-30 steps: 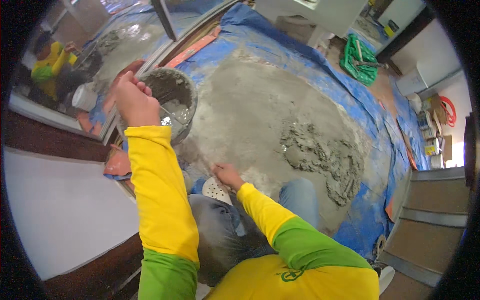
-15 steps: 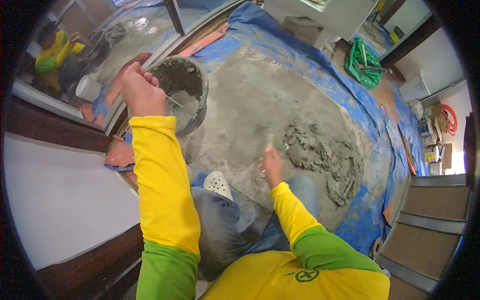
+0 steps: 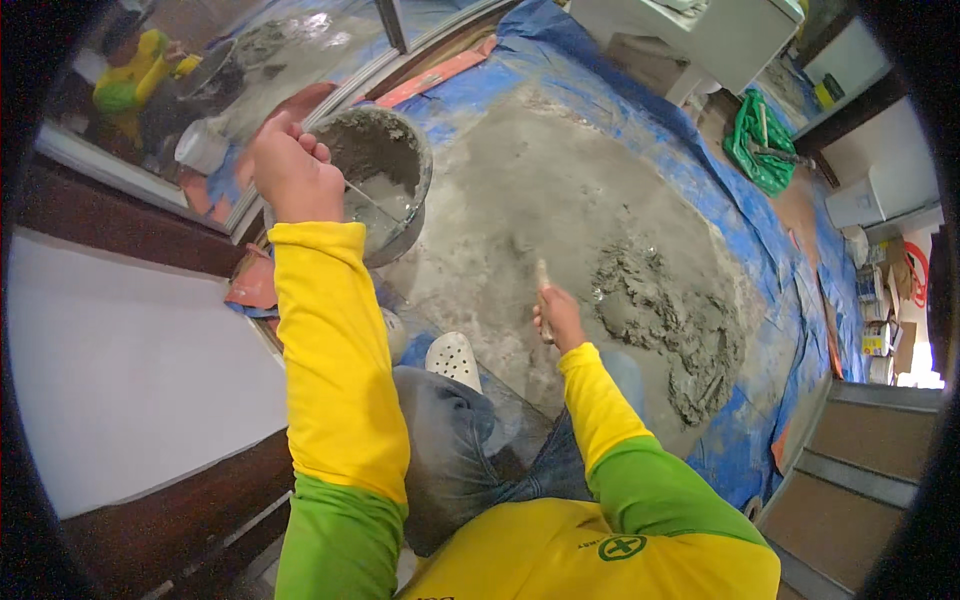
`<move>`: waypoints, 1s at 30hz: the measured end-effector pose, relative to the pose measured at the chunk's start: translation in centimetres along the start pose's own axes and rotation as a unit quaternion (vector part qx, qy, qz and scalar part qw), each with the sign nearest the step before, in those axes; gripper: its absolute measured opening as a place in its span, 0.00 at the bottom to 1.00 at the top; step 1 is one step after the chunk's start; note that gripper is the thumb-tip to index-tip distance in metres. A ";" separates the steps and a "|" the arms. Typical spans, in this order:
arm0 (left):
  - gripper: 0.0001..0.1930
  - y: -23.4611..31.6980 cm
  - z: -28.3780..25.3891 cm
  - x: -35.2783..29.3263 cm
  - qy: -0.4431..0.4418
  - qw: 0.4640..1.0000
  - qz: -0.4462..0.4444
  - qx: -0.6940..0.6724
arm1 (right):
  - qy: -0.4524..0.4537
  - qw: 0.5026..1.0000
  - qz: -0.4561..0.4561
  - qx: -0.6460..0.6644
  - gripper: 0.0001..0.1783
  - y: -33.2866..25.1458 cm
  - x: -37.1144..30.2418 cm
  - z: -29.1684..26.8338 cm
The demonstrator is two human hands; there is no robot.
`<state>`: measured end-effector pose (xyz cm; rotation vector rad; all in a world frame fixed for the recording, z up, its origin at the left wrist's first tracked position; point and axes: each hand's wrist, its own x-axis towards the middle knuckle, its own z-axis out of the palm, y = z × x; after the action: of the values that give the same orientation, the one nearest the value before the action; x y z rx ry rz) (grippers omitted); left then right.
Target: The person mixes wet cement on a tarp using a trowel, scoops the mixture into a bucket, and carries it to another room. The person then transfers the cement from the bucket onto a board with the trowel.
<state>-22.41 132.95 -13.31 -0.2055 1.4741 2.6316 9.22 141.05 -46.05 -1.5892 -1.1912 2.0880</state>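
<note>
The left hand (image 3: 298, 172) has its grip closed on the wire handle (image 3: 376, 204) of the bucket (image 3: 408, 238), grey mix inside, beside the glass panel (image 3: 290, 75). The right hand (image 3: 562, 320) is clenched around a tool (image 3: 542, 273) — its far end unclear — over smooth cement (image 3: 480, 215), left of the rough heap (image 3: 680, 325).

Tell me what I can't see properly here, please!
All in the head view:
Tool: its middle is hidden by the right hand, so I can't tell its kind.
Bucket handle: the gripped part is hidden inside the left hand.
White box-like unit: partly cut off by the upper edge.
</note>
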 end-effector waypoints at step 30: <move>0.03 0.2 0.1 0.0 0.000 1.000 -0.006 0.006 | 0.085 0.984 -0.156 0.022 0.14 3.3 -0.3 6.5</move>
<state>-22.45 132.93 -13.08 -0.2125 1.4834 2.6115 4.40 135.85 -47.81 -1.4224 -1.2335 1.7352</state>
